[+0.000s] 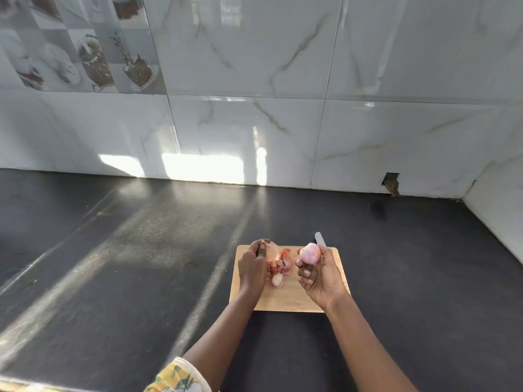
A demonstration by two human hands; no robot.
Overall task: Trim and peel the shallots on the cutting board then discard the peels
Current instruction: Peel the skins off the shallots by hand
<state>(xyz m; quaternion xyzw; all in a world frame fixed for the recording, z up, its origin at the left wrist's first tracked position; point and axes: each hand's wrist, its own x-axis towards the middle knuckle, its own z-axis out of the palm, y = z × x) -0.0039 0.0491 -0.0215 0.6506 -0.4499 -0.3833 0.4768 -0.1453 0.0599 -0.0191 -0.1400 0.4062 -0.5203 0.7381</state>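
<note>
The peels (278, 263) lie just right of our left hand (252, 268), which grips them; our right hand (321, 277) holds shallot (310, 253) and knife (320, 242).

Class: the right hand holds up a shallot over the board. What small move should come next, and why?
Probably set the shallot in the right hand down beside the small peeled shallot on the cutting board: it looks fully peeled, and the left hand holds the peels, ready to gather them.
</note>
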